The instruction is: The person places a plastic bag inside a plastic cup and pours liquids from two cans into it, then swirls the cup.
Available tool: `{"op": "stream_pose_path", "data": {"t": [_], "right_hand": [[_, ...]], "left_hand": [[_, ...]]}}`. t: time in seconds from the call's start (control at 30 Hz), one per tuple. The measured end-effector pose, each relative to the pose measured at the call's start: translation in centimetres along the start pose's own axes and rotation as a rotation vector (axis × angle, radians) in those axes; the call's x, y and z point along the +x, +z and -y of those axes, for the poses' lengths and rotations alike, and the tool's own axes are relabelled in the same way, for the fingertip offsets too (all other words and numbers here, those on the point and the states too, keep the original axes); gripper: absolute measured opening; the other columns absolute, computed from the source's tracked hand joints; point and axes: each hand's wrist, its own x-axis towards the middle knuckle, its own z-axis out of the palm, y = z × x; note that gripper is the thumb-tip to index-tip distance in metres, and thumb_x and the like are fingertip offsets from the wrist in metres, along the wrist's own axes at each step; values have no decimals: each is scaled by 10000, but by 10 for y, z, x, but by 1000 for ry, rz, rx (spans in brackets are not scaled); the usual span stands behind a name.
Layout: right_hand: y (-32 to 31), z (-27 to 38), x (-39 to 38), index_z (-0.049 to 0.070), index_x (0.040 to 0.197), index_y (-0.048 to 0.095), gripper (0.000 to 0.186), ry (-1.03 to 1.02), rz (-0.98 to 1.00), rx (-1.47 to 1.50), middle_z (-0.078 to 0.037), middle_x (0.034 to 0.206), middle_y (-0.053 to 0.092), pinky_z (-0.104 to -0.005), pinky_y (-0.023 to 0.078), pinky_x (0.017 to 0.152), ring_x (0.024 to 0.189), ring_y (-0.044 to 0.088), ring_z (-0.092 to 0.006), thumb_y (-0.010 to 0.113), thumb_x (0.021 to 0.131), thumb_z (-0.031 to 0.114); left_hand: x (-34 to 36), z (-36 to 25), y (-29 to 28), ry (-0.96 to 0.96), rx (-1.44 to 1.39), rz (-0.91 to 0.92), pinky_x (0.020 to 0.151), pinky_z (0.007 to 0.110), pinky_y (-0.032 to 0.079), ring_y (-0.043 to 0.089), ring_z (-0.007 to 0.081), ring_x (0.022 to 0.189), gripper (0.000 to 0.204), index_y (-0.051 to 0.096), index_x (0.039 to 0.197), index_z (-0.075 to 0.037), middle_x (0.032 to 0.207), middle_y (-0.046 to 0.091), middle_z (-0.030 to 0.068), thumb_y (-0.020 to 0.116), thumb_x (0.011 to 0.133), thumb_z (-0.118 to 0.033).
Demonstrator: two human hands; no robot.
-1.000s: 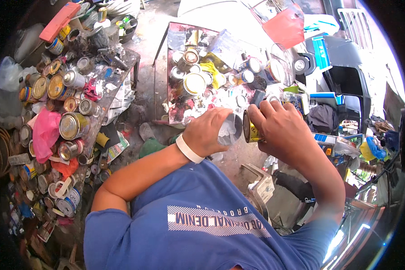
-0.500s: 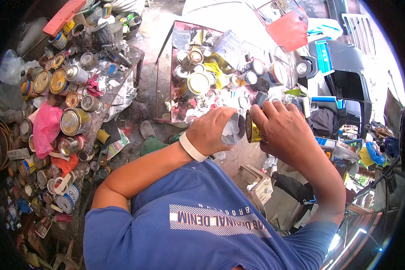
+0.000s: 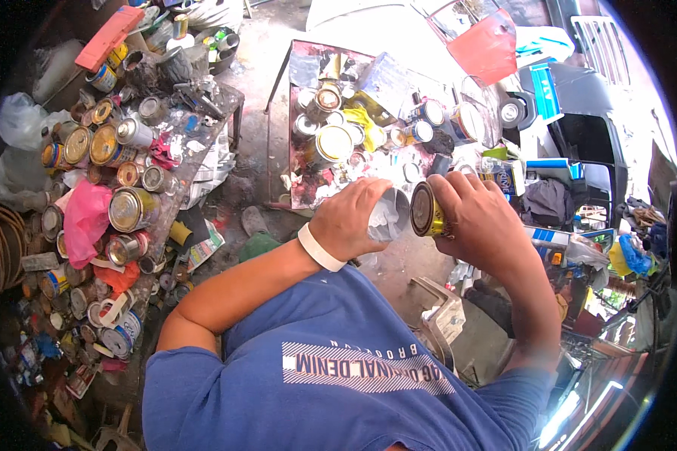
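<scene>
My left hand [image 3: 344,218] is curved in a wide C, thumb below and fingers above, and has hold of a pale grey, translucent-looking cylindrical cup [image 3: 384,219], centre of frame. Its open mouth faces right; a whitish patch shows inside, nature not determinable. My right hand [image 3: 480,219] is part closed from above on a small yellow cylindrical metal paint can [image 3: 426,210], just right of centre. The can lies tipped on its side, long axis running roughly left to right, brown-gold round end towards the cup. Cup and can are near each other, apart by a narrow gap.

My right fingers cover most of the can's wall. Beyond my hands, upper middle, a red-stained metal table [image 3: 299,195] bears assorted cans and a crumpled yellow cloth [image 3: 365,129]. Upper left, a grey workbench [image 3: 226,103] is crowded with used cans; a pink plastic bag [image 3: 85,218] lies among them. A beige plastic chair [image 3: 447,316] stands lower right of centre.

Markings: the can's yellow label is too covered to read. My blue T-shirt [image 3: 252,395] bears block lettering, upside down in frame, on a striped white panel.
</scene>
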Motion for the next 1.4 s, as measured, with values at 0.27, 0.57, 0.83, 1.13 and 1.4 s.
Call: {"op": "stream_pose_path", "data": {"t": [0.27,0.57,0.83,1.13,1.4], "right_hand": [[75,-14,-21,51,1379,478,810,112,-294,596,-158,1243,602,-443,506,986,1168,610,-366,851,664,123],[150,-5,-28,6,1443,424,882,277,-657,1177,-135,1316,584,-388,449,1082,1247,584,-247,860,681,90],[68,-18,-31,83,1399,472,856,179,-430,782,-170,1262,611,-445,521,954,1176,611,-398,876,646,146],[8,-7,-14,63,1339,495,770,20,-110,228,-140,1189,606,-446,500,949,1116,621,-341,864,677,200],[-12,2,1,67,1175,540,548,-54,-65,-36,-96,1013,617,-417,512,812,981,650,-274,802,703,163]], "left_hand": [[7,4,-8,5,42,44,1081,451,468,551,371,1303,932,451,1427,-58,1404,553,183,915,638,-233],[7,3,-8,14,96,57,1069,455,477,550,386,1300,952,452,1437,-49,1405,544,199,919,629,-238],[4,2,-5,5,73,1,1053,462,490,576,379,1273,942,465,1430,-57,1392,557,186,927,632,-248],[3,2,-4,0,64,5,1103,448,465,541,361,1319,981,418,1456,-61,1413,546,175,928,634,-229],[3,0,-3,40,98,-21,1054,419,504,570,336,1286,949,451,1419,-68,1371,575,151,933,617,-226]]}}
